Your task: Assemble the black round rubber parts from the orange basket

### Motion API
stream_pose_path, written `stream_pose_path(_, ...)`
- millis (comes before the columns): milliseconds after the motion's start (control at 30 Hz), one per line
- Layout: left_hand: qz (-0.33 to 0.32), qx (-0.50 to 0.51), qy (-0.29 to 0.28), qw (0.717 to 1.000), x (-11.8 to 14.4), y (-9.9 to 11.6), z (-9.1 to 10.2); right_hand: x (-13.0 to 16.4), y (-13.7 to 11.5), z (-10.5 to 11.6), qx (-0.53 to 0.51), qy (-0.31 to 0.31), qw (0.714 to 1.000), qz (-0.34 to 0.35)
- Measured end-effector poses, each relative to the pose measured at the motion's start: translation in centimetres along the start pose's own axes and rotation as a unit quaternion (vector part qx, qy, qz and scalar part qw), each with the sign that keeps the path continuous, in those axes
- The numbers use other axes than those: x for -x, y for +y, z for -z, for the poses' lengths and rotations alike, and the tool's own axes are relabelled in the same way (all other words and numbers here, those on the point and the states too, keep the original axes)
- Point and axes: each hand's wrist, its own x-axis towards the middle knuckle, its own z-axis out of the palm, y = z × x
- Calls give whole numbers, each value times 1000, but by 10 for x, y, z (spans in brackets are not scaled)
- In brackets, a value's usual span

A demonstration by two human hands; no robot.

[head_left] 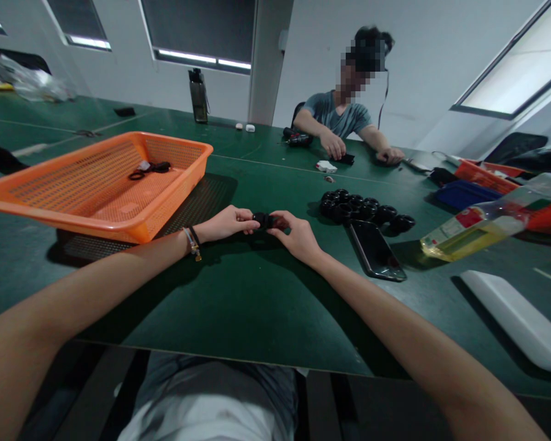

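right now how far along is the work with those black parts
Early, by the look of it. The orange basket holds only a couple of small items. Both hands, left hand and right hand, hold one small black part. A pile of black parts still waits beside the phone.

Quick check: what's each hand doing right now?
Left hand: fingers closed on one end of the small black part.
Right hand: fingertips pinching its other end.

Black part [262, 220] largely hidden between fingertips of left hand [224, 224] and right hand [296, 236]; form indeterminate. White slab [517, 318] cut off at right edge.
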Motion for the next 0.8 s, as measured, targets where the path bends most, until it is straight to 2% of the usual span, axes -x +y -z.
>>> stream_pose_path(800, -5, -7, -1, 1000, 0, -2, -1, -1, -2, 1, 58, -13, 998, 1)
